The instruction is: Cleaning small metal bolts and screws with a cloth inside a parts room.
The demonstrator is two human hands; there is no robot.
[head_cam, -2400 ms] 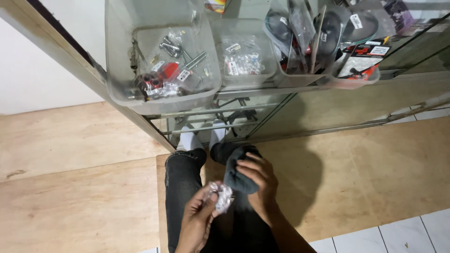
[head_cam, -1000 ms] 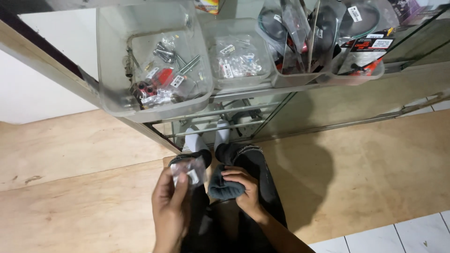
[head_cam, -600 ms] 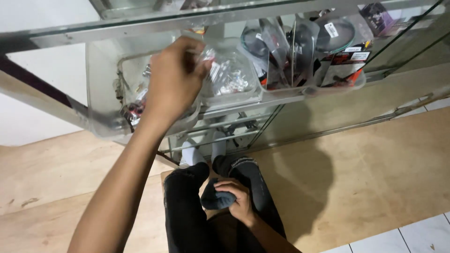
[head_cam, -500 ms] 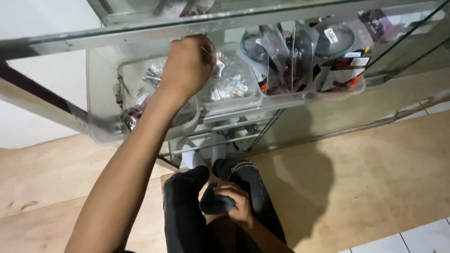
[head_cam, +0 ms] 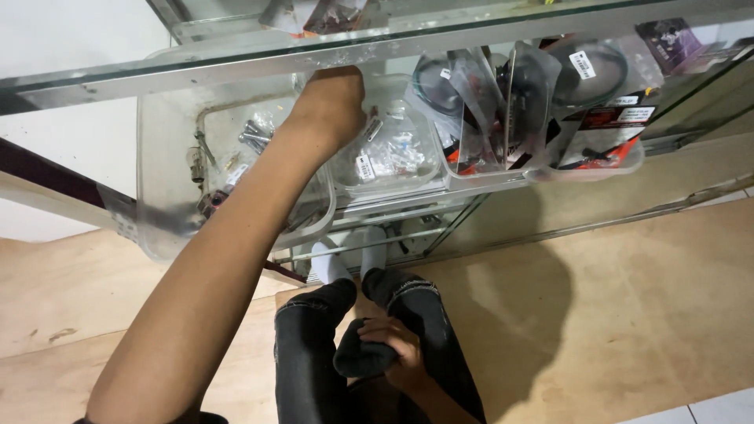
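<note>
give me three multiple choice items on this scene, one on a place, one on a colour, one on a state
1. Where is the left hand?
A. flat on the wooden floor
B. up at the clear plastic bins on the glass shelf
C. resting on the knee

2. What colour is the cloth in the right hand?
A. dark grey
B. bright yellow
C. white

3. How is the right hand set?
A. open, palm up, nothing in it
B. closed around the cloth, down at the lap
C. pressed on the glass shelf

Answers:
1 B, the arm is raised and the hand sits over the clear bin of small bagged parts, under the glass shelf edge.
2 A, the bunched cloth is nearly as dark as the trousers.
3 B, its fingers wrap the cloth between the thighs.
</note>
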